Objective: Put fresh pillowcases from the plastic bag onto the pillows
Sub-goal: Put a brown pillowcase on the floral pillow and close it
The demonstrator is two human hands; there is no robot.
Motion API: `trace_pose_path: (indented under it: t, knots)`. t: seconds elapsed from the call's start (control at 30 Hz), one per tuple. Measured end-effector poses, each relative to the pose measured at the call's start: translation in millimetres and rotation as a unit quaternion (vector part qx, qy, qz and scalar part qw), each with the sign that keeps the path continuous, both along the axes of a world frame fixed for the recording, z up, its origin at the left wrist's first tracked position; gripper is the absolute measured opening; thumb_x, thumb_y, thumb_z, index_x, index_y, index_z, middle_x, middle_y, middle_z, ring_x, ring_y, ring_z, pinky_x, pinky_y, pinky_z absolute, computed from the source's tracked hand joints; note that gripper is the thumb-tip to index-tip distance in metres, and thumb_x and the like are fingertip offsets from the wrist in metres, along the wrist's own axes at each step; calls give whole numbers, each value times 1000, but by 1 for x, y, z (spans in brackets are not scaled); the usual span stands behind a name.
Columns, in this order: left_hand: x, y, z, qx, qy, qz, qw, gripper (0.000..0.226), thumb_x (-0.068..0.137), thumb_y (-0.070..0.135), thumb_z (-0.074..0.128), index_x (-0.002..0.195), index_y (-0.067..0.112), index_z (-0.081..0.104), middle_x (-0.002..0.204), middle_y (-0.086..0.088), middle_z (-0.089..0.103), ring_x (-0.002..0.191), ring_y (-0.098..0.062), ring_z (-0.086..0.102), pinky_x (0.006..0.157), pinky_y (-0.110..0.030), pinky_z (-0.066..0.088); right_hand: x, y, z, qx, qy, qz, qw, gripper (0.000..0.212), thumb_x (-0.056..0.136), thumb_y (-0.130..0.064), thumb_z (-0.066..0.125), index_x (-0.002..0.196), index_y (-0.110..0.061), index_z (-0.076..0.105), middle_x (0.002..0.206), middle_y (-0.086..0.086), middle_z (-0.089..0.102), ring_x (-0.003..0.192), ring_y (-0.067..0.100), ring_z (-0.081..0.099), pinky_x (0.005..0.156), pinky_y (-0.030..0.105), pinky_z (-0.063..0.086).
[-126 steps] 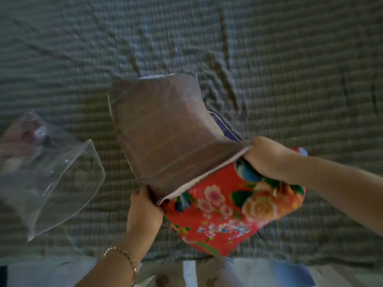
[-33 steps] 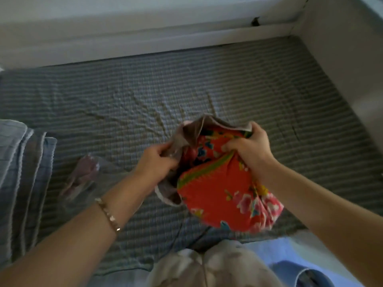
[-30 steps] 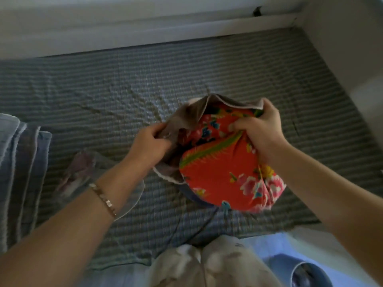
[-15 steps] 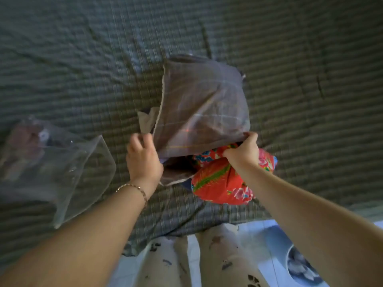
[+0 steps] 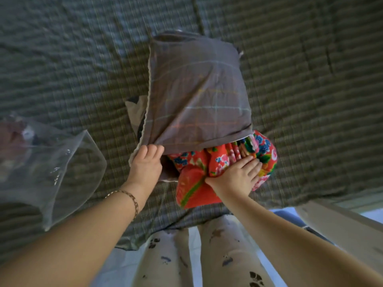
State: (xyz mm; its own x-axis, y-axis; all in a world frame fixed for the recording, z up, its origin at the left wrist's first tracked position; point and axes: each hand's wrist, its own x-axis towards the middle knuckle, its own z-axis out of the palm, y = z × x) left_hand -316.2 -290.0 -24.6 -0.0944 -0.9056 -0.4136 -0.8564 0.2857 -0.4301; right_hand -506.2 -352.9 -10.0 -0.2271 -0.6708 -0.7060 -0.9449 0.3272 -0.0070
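A red floral pillow (image 5: 194, 185) lies on the bed, its far part inside a grey-brown checked pillowcase (image 5: 196, 94). My left hand (image 5: 145, 166) grips the left edge of the pillowcase's opening, fingers curled over the hem. On the exposed red end of the pillow, my right hand (image 5: 238, 177) presses down with straight, spread fingers. A clear plastic bag (image 5: 62, 168) lies on the bed at the left, with something pinkish and blurred in its far end.
A grey-green striped bedsheet (image 5: 310, 100) covers the whole bed. My legs in pale spotted trousers (image 5: 207, 255) stand against the bed's near edge. A pale board (image 5: 339, 222) runs along the lower right.
My right hand let go of the pillowcase hem and now presses flat on the pillow's red end. My left hand took hold of the opening's left edge. More of the pillow sits inside the case.
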Motion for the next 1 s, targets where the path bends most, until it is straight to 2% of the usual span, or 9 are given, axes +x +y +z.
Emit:
trace_pose_path:
  t: [0.1, 0.2, 0.33, 0.47, 0.53, 0.6, 0.8, 0.9, 1.0]
  knots:
    - [17, 1, -4, -64, 36, -92, 993, 29, 75, 0, 40, 70, 1, 69, 100, -9, 38, 93, -29, 40, 105, -44, 21, -7, -10, -6, -60, 9, 43, 997, 104, 66, -43, 75, 141, -1, 14, 144, 18, 29, 135, 33, 24, 108, 47, 29]
    - [24, -2, -3, -70, 83, -149, 983, 20, 75, 3, 49, 74, 2, 69, 100, -7, 46, 98, -27, 43, 117, -41, 3, -32, -35, 7, -62, -24, 78, 995, 72, 71, -28, 69, 134, -13, 38, 104, 10, 60, 100, 31, 57, 75, 33, 46]
    - [9, -7, 21, 57, 164, -189, 966, 10, 68, 8, 68, 75, 8, 75, 83, -3, 67, 96, -25, 58, 114, -36, 18, -42, -76, 64, -53, -201, -83, 975, 5, 71, -8, 63, 74, -8, 59, 62, 4, 56, 56, 20, 55, 50, 24, 40]
    - [-25, -6, 37, 233, 204, -63, 949, 38, 86, 21, 48, 119, 8, 60, 110, -2, 63, 117, -22, 44, 115, -30, 6, -13, -130, 126, -35, -359, -275, 891, 8, 70, -7, 55, 63, -6, 60, 50, 6, 53, 35, 13, 48, 43, 20, 43]
    - [-47, -12, 54, 224, 255, 49, 939, 38, 85, 23, 48, 118, 5, 54, 98, -7, 62, 101, -23, 51, 94, -28, 36, 10, -150, 150, -6, -414, -268, 870, 19, 66, -11, 47, 64, -9, 65, 45, 4, 46, 32, 13, 38, 39, 17, 38]
    - [-66, -18, 71, 223, 285, 87, 928, 37, 84, 34, 53, 113, 11, 54, 99, -9, 61, 95, -28, 54, 78, -31, 42, 33, -162, 172, 5, -438, -224, 870, 26, 75, -10, 38, 67, -10, 63, 34, -3, 33, 24, 7, 22, 33, 7, 23]
    - [-119, -25, 89, 220, 452, 159, 850, 44, 80, 41, 60, 117, 20, 49, 108, -5, 56, 101, -30, 57, 77, -32, 42, 78, -163, 191, 28, -482, -253, 839, 26, 86, -12, 33, 62, -12, 41, 26, -4, 30, 20, 7, 18, 32, 4, 19]
    - [-121, -23, 95, 187, 449, 114, 866, 65, 85, 44, 55, 141, 30, 26, 121, -5, 55, 106, -31, 55, 82, -35, 42, 85, -150, 185, 36, -494, -316, 809, 25, 81, -8, 36, 56, -12, 38, 27, -4, 32, 20, 7, 18, 33, 3, 19]
    - [-117, -17, 103, 77, 497, 56, 863, 54, 83, 38, 56, 134, 25, 41, 117, -3, 58, 97, -30, 59, 79, -36, 44, 84, -128, 161, 25, -510, -394, 764, 9, 64, -7, 41, 57, -12, 40, 32, -2, 35, 20, 10, 24, 35, 4, 24]
